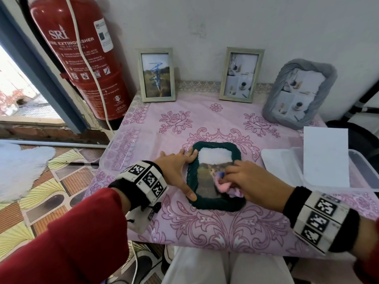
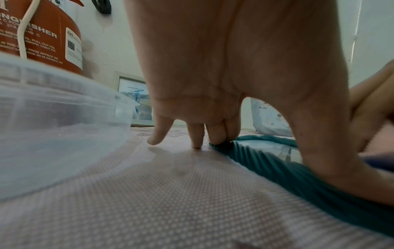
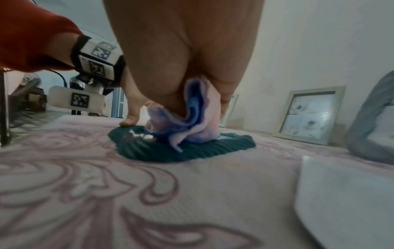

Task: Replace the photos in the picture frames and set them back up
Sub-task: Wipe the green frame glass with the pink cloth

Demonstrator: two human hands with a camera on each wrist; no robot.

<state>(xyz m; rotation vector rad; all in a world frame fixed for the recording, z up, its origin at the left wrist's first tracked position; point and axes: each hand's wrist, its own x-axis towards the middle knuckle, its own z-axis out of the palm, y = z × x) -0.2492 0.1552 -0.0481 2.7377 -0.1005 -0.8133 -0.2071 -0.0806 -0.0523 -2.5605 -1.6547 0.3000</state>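
Head view: green frame (image 1: 215,203) lies flat, long side pointing away; my left hand (image 1: 176,167) presses its left edge, fingers straight, while my right hand (image 1: 252,181) pinches a cloth (image 1: 222,186) on its glass.

White wall (image 1: 266,23); window (image 1: 18,87) left; patterned floor (image 1: 41,197); red extinguisher (image 1: 82,58).

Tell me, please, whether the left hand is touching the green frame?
Touching: in the head view the left hand rests thumb and fingertips on the green frame.
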